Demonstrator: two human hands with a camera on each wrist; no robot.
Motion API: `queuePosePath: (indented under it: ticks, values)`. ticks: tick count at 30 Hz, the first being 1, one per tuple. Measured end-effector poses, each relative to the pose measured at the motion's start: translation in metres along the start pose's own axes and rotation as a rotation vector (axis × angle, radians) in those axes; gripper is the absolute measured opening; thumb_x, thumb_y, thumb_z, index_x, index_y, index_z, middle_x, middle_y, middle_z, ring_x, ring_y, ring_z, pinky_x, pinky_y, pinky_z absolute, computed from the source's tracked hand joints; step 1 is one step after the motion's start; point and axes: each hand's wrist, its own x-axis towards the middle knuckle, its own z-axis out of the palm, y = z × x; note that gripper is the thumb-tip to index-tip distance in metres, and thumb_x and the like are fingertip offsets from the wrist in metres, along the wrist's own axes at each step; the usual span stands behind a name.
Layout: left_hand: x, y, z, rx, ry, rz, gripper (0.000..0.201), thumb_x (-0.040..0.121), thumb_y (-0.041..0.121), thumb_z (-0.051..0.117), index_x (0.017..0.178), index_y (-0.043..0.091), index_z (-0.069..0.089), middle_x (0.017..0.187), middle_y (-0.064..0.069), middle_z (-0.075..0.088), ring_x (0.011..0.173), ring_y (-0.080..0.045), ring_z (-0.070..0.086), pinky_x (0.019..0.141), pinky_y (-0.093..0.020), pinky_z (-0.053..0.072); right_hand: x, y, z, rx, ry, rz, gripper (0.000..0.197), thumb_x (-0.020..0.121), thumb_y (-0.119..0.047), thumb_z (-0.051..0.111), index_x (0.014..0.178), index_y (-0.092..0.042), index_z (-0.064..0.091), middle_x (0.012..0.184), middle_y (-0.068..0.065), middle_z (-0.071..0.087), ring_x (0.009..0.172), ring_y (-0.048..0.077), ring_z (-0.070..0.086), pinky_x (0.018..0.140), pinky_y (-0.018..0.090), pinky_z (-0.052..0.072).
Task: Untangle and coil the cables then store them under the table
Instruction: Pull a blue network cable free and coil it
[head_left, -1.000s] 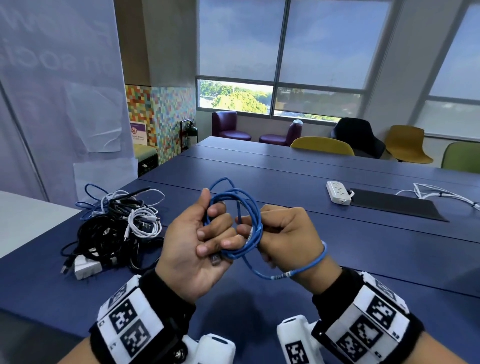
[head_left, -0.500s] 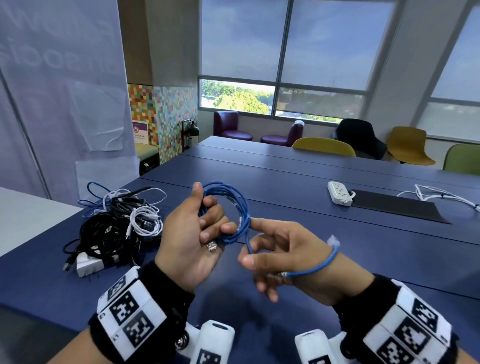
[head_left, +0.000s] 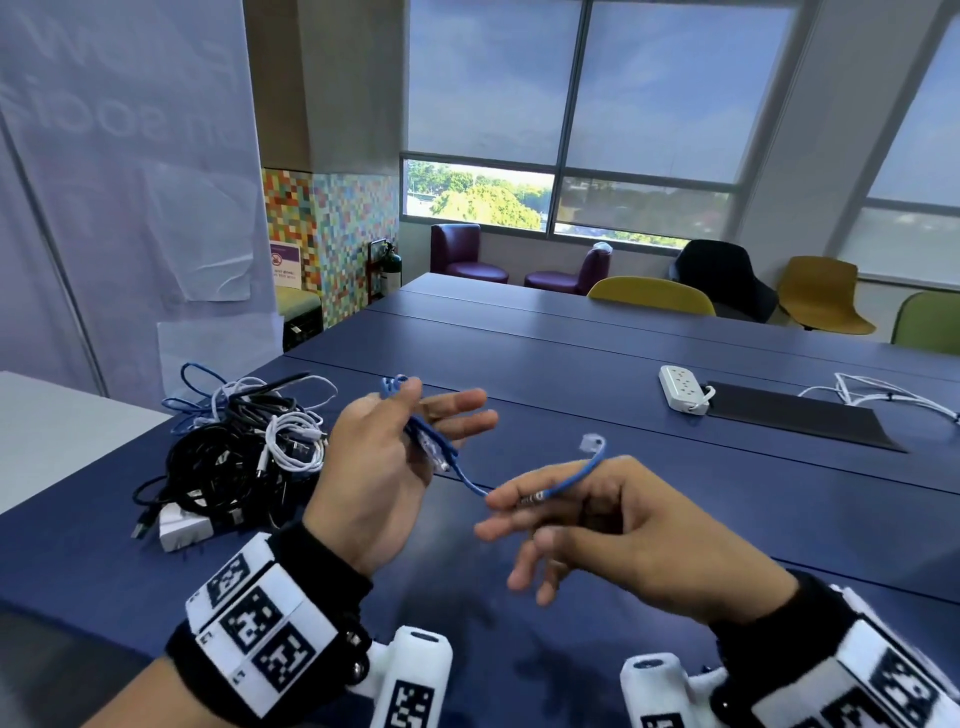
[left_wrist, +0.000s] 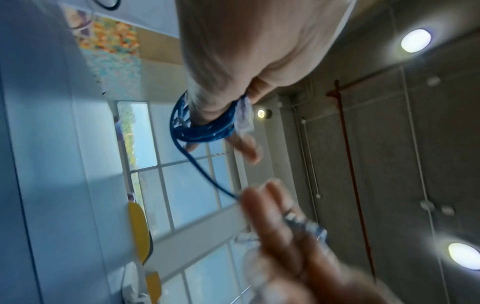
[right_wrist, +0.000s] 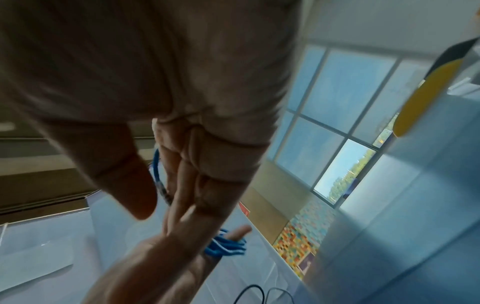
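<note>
A blue network cable is wound into a small coil (head_left: 421, 436), seen edge-on in my left hand (head_left: 434, 410). The left thumb presses the coil against the palm, and the fingers point out straight. In the left wrist view the coil (left_wrist: 205, 133) loops round the thumb. A short tail runs right to my right hand (head_left: 493, 512), which pinches it near the tip between thumb and forefinger. The clear plug (head_left: 592, 444) sticks up past the right hand. The right wrist view shows the tail (right_wrist: 157, 170) lying along the fingers beside the thumb. Both hands hover over the blue table (head_left: 571, 374).
A tangled pile of black, white and blue cables (head_left: 234, 452) with a white adapter (head_left: 182, 525) lies on the table at the left. A white power strip (head_left: 683, 387), a black mat (head_left: 795, 415) and a white cable (head_left: 883, 395) lie at the far right. Chairs stand beyond the table.
The hands have drawn apart. The right hand left the coil and slid out along the tail. The left fingers uncurled and the coil turned edge-on.
</note>
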Motion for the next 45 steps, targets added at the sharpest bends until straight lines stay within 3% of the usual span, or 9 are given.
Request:
queuePosePath:
  ticks: [5,13,15,19,23,32,35,39,45]
  values:
    - [-0.006,-0.011,0.008,0.345,-0.150,-0.047,0.024,0.104,0.018,0.039,0.098,-0.005,0.044,0.089,-0.020,0.073,0.070,-0.026,0.070,0.068,-0.036,0.054,0.010,-0.017,0.001,-0.463,0.174,-0.337,0.013,0.091,-0.001,0.062,0.093,-0.003,0.075,0.080,-0.015,0.070,0.084,-0.001,0.069,0.073,0.021,0.054]
    - [-0.025,-0.014,0.022,0.491,-0.370,-0.078,0.029,0.099,0.007,0.031,0.105,-0.002,0.057,0.049,-0.008,0.040,0.037,-0.016,0.044,0.066,-0.033,0.060,0.027,-0.022,-0.001,-0.739,0.273,-0.503,0.012,0.090,-0.021,0.061,0.085,-0.022,0.071,0.111,-0.005,0.055,0.100,0.013,0.060,0.087,0.022,0.046]
    - [-0.029,-0.015,0.026,0.432,-0.343,-0.144,0.038,0.106,0.021,0.028,0.087,0.003,0.056,0.045,-0.003,0.030,0.032,-0.015,0.030,0.071,-0.042,0.059,0.031,-0.021,0.001,-0.665,0.270,-0.516,0.011,0.093,-0.019,0.059,0.086,-0.016,0.067,0.095,-0.001,0.063,0.085,0.011,0.062,0.077,0.018,0.047]
    - [-0.034,-0.018,0.031,0.320,-0.211,-0.231,0.045,0.102,0.018,0.024,0.065,0.010,0.047,0.058,-0.009,0.019,0.042,-0.011,0.012,0.039,-0.018,0.038,0.038,-0.017,0.006,-0.649,0.286,-0.456,0.009,0.095,-0.022,0.059,0.089,-0.016,0.062,0.074,-0.004,0.058,0.067,0.009,0.053,0.063,0.017,0.042]
    - [-0.038,-0.024,0.036,0.161,-0.099,-0.241,0.043,0.098,0.029,0.033,0.063,0.017,0.056,0.049,-0.001,0.025,0.037,-0.011,0.017,0.052,-0.030,0.020,0.040,-0.012,0.008,-0.673,0.357,-0.409,0.007,0.096,-0.023,0.061,0.089,-0.022,0.058,0.071,-0.004,0.055,0.062,0.010,0.049,0.060,0.024,0.043]
    - [-0.038,-0.042,0.038,0.268,0.044,-0.034,0.021,0.104,0.021,0.036,0.087,0.009,0.037,0.058,0.001,0.037,0.043,-0.008,0.033,0.045,-0.027,0.039,0.044,-0.001,0.011,-0.656,0.824,-0.298,0.042,0.083,-0.035,0.076,0.055,-0.011,0.055,0.049,-0.001,0.051,0.047,0.010,0.044,0.049,0.014,0.034]
    - [-0.031,-0.040,0.033,0.199,0.161,-0.056,0.020,0.105,0.020,0.038,0.087,0.011,0.039,0.053,0.002,0.039,0.045,-0.012,0.034,0.041,-0.027,0.038,0.037,0.000,0.014,-0.638,0.680,-0.334,0.010,0.084,-0.030,0.073,0.078,-0.021,0.073,0.066,-0.005,0.059,0.059,0.008,0.056,0.058,0.015,0.042]
    - [-0.026,-0.039,0.029,0.247,0.259,-0.065,0.019,0.103,0.018,0.042,0.085,0.009,0.040,0.048,-0.001,0.041,0.042,-0.015,0.034,0.039,-0.026,0.037,0.029,0.007,0.017,-0.893,0.563,-0.346,0.042,0.082,-0.004,0.059,0.122,-0.015,0.067,0.092,-0.008,0.052,0.072,0.002,0.053,0.069,0.003,0.039]
    - [-0.023,-0.034,0.032,0.292,0.213,-0.126,0.024,0.094,0.005,0.048,0.072,0.010,0.040,0.044,-0.002,0.039,0.036,-0.014,0.030,0.040,-0.026,0.037,0.030,0.018,0.020,-1.333,0.680,-0.366,0.049,0.067,0.012,0.065,0.114,-0.001,0.066,0.098,0.012,0.056,0.058,0.026,0.055,0.045,0.029,0.047]
